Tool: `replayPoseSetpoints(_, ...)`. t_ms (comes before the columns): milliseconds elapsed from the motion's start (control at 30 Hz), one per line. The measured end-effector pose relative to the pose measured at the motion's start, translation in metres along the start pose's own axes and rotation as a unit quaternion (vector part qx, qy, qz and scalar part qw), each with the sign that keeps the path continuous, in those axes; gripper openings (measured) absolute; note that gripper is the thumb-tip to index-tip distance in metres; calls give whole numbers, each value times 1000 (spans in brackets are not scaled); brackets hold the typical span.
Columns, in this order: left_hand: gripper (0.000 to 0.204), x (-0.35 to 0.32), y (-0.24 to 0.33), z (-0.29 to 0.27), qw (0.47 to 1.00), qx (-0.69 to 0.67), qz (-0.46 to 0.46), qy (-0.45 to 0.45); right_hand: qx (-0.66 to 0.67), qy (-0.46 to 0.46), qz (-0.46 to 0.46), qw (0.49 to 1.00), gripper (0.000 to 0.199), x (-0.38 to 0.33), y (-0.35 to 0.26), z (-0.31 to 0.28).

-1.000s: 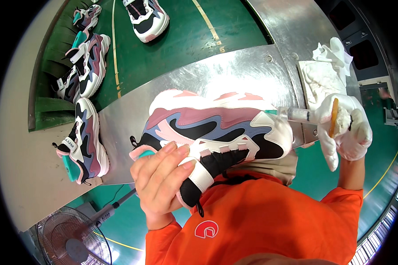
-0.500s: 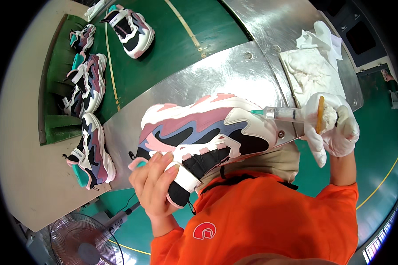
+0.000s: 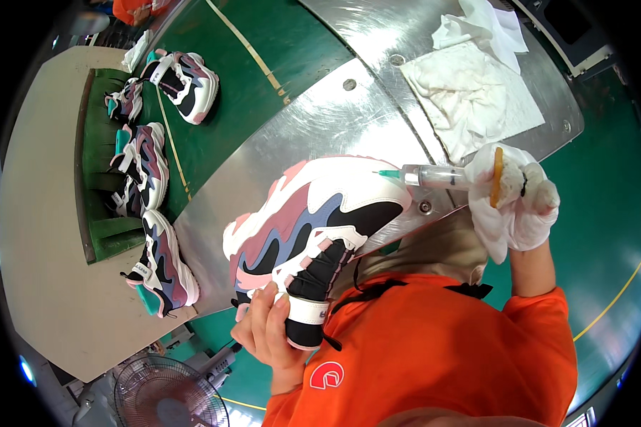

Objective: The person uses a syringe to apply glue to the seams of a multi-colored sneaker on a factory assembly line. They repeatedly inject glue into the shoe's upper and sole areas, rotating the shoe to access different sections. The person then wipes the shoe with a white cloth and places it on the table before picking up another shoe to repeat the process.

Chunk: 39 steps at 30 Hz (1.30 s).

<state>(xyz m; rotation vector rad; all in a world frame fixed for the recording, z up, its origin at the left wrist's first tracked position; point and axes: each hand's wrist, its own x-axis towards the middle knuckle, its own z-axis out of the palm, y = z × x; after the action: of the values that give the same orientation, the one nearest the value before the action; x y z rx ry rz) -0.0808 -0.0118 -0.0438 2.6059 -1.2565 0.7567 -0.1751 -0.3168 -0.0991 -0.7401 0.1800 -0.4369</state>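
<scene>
My bare left hand (image 3: pixel 269 334) grips a sneaker (image 3: pixel 281 235) near its white strap and collar. The shoe is white, pink, mauve, blue and black, turned on its side with the thick sole facing away from me. In my white-gloved right hand (image 3: pixel 516 206) is a syringe (image 3: pixel 434 176) with a clear barrel, an orange flange and a teal tip. That tip lies at the edge of the sole by the toe; whether it touches is too fine to tell. A white wad, perhaps cloth, also shows in the gloved hand beside the flange.
Matching sneakers (image 3: pixel 160 263) lie at the left, several in and beside a green tray (image 3: pixel 89 164). Another sneaker (image 3: pixel 185 85) rests on the green conveyor belt (image 3: pixel 242 92). White cloths (image 3: pixel 470 92) lie on the metal table (image 3: pixel 320 107). A fan (image 3: pixel 167 395) stands at lower left.
The sneaker has tilted, so its toe and sole edge turn more toward the syringe. My right hand and the syringe have shifted slightly left in view, and the whole scene has rotated a little.
</scene>
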Motion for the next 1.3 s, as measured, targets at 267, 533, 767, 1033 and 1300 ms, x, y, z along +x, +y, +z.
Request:
replayPoseSetpoints(267, 56, 0, 14, 1, 1000, 16, 0, 12, 299, -113, -11, 948, 57, -13, 18, -16)
replayPoseSetpoints(533, 58, -1, 17, 5, 1000, 16, -2, 25, 238, -55, -73, 967, 41, -30, 24, -5)
replayPoseSetpoints(767, 54, -1, 16, 6, 999, 11, 4, 34, 224, -32, -124, 966, 51, -41, 29, 0)
replayPoseSetpoints(1033, 67, -5, 10, 1, 1000, -4, 20, 0, 171, 14, -120, 978, 48, -49, 19, 19)
replayPoseSetpoints(1300, 49, -2, 7, 5, 999, -16, 29, 41, -36, 123, -19, 992, 58, -54, -6, 70)
